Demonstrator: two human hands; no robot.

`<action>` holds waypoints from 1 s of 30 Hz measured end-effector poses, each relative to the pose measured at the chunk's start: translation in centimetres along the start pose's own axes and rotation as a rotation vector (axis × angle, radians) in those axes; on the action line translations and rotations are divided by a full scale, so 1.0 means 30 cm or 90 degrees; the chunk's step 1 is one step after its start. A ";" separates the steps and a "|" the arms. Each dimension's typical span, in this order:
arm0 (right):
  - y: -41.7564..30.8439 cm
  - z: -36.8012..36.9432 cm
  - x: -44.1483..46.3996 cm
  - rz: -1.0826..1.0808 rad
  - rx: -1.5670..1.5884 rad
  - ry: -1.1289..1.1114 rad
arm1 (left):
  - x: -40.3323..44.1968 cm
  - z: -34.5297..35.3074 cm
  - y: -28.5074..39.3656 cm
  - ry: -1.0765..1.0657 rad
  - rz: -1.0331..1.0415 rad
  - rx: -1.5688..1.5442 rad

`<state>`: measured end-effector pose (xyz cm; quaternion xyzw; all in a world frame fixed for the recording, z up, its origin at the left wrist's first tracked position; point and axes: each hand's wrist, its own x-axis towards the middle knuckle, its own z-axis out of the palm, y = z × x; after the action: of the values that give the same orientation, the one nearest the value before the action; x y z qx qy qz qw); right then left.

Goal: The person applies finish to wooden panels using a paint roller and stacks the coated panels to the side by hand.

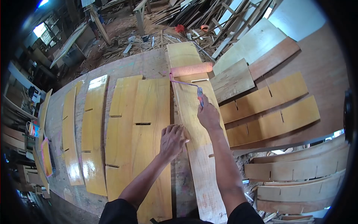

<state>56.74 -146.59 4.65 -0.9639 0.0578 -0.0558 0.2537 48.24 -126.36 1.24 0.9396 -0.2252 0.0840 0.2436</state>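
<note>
My right hand (pixel 209 116) is closed around the handle of a paint roller (pixel 192 70), whose pinkish sleeve lies across the far part of a long wooden board (pixel 205 160). The board's far part looks yellow and coated, while its near part is paler. At the board's left edge my left hand (pixel 171 142) is closed, its thumb and fingers around what looks like a small piece of wood (pixel 185 132). Part of that piece is hidden by the fingers. Just left of this hand lies a yellow slotted board (pixel 151 108).
More yellow slotted boards (pixel 95 134) lie leftward on the worktable (pixel 123 67). A paint tray (pixel 47 156) and a bucket (pixel 33 129) stand at the far left. Slotted boards (pixel 276 115) lean at the right, with paler boards (pixel 298 170) below. Scrap wood (pixel 164 37) litters the floor beyond.
</note>
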 end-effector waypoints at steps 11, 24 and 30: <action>0.138 -0.351 -1.087 0.058 0.035 -0.070 | -0.272 -0.195 0.047 0.047 -0.103 -0.121; 0.192 -0.355 -1.155 0.045 -0.042 -0.060 | -0.280 -0.118 0.241 0.097 -0.060 -0.132; 0.224 -0.655 -1.837 0.134 -0.009 -0.133 | -0.316 -0.063 0.315 -0.044 -0.034 -0.135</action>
<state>-0.89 -154.19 14.00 -0.9550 0.1320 0.0719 0.2557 35.39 -129.16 4.31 0.9166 -0.2159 0.0211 0.3359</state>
